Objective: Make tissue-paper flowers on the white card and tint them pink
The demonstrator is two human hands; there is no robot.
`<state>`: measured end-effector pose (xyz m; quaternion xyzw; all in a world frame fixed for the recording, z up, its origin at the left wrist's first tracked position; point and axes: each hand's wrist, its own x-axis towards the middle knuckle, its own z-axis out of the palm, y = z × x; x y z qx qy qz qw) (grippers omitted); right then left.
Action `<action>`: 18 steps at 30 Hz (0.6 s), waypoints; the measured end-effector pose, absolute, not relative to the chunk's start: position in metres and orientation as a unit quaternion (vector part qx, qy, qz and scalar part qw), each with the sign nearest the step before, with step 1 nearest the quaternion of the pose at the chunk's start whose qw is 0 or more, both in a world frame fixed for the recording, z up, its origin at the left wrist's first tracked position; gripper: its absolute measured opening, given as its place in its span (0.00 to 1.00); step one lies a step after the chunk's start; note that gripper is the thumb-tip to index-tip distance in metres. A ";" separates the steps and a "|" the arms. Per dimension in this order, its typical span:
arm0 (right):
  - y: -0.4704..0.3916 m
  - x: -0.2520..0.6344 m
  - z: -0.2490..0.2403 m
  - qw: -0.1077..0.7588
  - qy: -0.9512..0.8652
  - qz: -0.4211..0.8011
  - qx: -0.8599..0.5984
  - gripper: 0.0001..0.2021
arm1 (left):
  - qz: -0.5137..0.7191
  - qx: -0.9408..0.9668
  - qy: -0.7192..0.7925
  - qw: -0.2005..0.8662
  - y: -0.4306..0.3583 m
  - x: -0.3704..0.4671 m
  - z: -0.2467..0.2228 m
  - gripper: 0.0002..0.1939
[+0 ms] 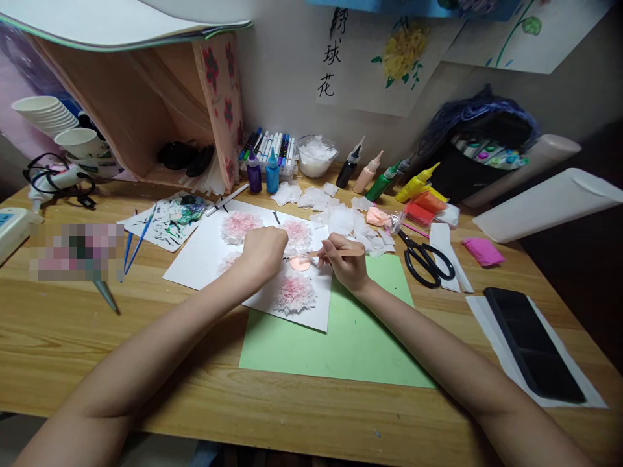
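Observation:
My left hand (265, 254) rests on the white paper (195, 266) with its fingers curled; whatever they hold, if anything, is hidden. Pinched in my right hand (344, 263) is a slim peach-brown stick tool (351, 251), its tip pointing left. Just below that tip lies a small flat peach piece, apparently clay (300, 264), between the two hands. Ruffled pink-and-white paper flowers sit on the sheet: one at the upper left (241, 227), one above the peach piece (296, 235) and one below it (294, 295). Another is partly covered by my left arm.
Green paper (335, 350) lies under the white sheet. Torn white paper pieces (341, 219), black scissors (423, 259) and a dark phone-like slab (533, 344) lie around. Paint bottles (367, 172) and a glass bowl (316, 159) stand behind. Brushes (141, 237) and a stained palette sheet (170, 220) are left.

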<state>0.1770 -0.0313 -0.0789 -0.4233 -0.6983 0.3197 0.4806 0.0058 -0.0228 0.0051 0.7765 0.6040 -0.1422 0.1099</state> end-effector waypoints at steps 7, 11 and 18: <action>-0.019 0.164 -0.071 0.507 -0.569 0.414 -0.498 0.24 | -0.141 0.777 0.604 0.107 -0.023 0.007 0.008 0.13; -0.017 0.165 -0.074 0.522 -0.515 0.446 -0.513 0.25 | -0.142 0.777 0.604 0.107 -0.023 0.006 0.007 0.13; -0.032 0.177 -0.081 0.547 -0.609 0.360 -0.448 0.26 | -0.138 0.780 0.601 0.110 -0.022 0.005 0.005 0.13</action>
